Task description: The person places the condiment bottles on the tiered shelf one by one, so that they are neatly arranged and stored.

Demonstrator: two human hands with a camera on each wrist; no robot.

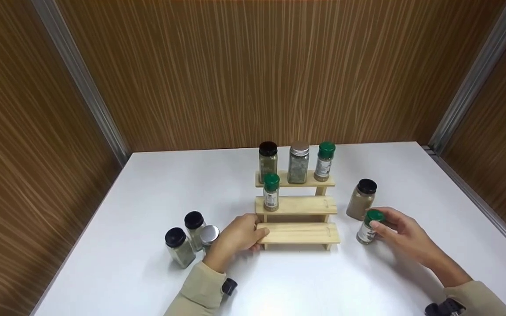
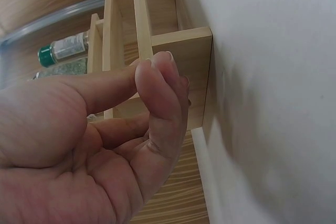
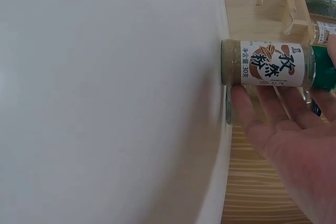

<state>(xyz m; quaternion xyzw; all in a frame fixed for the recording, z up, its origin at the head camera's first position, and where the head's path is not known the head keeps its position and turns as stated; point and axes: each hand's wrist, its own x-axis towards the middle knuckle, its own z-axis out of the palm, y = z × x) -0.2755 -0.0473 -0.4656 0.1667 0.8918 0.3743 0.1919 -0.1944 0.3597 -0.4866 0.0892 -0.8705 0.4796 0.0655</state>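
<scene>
Seemingly shelving: left hand (image 1: 240, 235) pinches rack (image 1: 301, 232) at its eight o'clock; right hand (image 1: 404, 237) holds green-capped jar (image 1: 366, 232), likely needing lifting toward nine.

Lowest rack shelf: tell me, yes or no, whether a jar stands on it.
No, the lowest shelf shows bare wood, with only the left hand gripping one end.
</scene>
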